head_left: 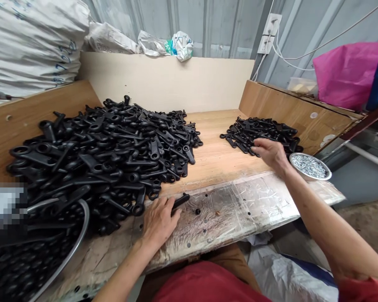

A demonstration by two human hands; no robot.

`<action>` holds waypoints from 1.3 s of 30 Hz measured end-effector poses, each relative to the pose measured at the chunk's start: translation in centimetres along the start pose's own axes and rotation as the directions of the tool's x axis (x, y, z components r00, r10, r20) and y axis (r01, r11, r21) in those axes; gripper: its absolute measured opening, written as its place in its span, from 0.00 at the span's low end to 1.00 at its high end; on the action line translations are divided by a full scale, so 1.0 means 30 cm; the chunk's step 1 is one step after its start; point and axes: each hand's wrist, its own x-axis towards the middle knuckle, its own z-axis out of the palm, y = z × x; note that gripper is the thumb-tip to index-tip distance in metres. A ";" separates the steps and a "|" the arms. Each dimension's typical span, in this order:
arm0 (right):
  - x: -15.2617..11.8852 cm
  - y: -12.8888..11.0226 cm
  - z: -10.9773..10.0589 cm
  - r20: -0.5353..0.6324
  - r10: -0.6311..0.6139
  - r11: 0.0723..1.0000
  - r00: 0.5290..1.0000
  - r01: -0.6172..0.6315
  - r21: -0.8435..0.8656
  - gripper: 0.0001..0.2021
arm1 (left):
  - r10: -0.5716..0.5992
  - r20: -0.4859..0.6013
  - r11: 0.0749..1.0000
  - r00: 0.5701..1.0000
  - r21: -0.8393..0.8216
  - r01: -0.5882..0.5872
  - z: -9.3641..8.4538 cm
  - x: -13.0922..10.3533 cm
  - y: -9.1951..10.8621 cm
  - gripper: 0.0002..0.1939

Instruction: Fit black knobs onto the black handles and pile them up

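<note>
My left hand rests at the front of the workbench, its fingers closed round a black plastic lever arm with a ring-shaped end. A small round black piece lies just right of that lever. My right hand reaches over the front of a smaller pile of black lever arms. Its fingers are drawn together; whatever is between them is hidden against the dark parts. Beside my right wrist stands a round bowl holding many small shiny metal pins. A large heap of similar black levers covers the left side.
A metal-rimmed basin with small round black pieces sits at the front left. Wooden boards wall the bench's back and sides. A white sack stands at the left, a pink bag at the right, with wall sockets behind.
</note>
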 end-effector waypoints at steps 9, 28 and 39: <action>-0.318 -0.220 0.147 0.617 -0.264 0.964 0.741 0.195 0.179 0.12 | -0.226 0.070 0.769 0.972 -0.600 0.222 -0.091 -0.060 0.008 0.09; -0.415 -0.405 0.309 0.749 -0.253 0.902 0.612 -0.131 0.412 0.12 | -0.249 0.320 -0.375 0.914 -0.902 0.213 -0.182 -0.196 -0.042 0.12; -0.512 -0.508 0.296 0.697 -0.272 -0.145 0.664 -0.744 0.652 0.06 | -0.305 0.380 -0.397 0.873 -0.884 0.246 -0.166 -0.173 -0.005 0.17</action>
